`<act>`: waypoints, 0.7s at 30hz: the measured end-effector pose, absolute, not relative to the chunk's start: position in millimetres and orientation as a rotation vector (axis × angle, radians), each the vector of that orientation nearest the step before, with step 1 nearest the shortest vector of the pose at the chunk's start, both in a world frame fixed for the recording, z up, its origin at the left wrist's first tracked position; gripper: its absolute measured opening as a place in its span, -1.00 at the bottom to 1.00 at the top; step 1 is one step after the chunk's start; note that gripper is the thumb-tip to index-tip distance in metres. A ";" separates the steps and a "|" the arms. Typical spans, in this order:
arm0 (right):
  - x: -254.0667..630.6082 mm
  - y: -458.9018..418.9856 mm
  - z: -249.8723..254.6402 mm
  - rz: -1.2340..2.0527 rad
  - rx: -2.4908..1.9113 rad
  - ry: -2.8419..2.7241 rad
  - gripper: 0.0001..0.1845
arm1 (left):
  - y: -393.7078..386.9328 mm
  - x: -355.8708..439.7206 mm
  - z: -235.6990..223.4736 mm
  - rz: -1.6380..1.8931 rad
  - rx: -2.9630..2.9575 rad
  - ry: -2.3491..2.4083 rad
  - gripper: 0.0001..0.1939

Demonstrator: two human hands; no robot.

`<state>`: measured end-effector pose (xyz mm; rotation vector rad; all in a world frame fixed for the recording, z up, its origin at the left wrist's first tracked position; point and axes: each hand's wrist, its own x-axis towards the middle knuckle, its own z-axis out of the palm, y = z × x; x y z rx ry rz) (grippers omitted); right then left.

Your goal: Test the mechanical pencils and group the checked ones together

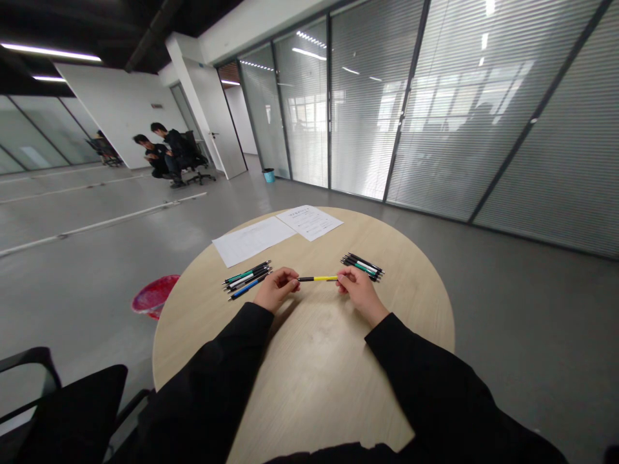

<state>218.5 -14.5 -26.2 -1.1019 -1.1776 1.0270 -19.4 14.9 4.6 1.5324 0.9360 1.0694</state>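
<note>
While black sleeves [203, 386] reach in from the near edge of a round pale-wood table [316, 380], the left hand [275, 289] and the right hand [360, 293] hold a yellow pen [316, 278] level between them, above the table's middle. The left fingers [292, 278] are pinched around its black end, and the right fingers [344, 276] grasp its other end; neither hand is released or balled into a fist.

Just beyond the left hand, toward the table's far-left edge, four pens [246, 280] lie side by side, their barrels teal, white, black and blue. Just beyond the right hand, toward the far-right edge, a second bunch of pens [362, 266] lies close together, with black, white and green barrels among them. Along the far edge, a blank-looking sheet of paper [254, 240] lies beside a printed sheet [309, 222], their corners overlapping slightly.

Past the left edge, a red tub [153, 296] stands on the grey floor, and a black chair [62, 399] sits at the lower left. Well beyond the table, two seated people [167, 154] are near a white wall, and a glass partition with blinds [411, 96] runs along the right.
</note>
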 end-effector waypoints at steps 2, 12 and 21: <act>217.7 -15.7 -25.0 1.046 -1.093 -1.159 -0.71 | 15.8 -20.1 4.4 1.063 1.559 0.945 -0.65; 216.5 -16.2 -25.8 1.053 -1.095 -1.135 -0.72 | 13.2 -20.8 5.0 1.036 1.401 0.955 -0.58; 218.2 -14.7 -29.2 1.038 -1.084 -1.141 -0.70 | 15.8 -21.1 -2.5 0.988 1.337 0.970 -0.51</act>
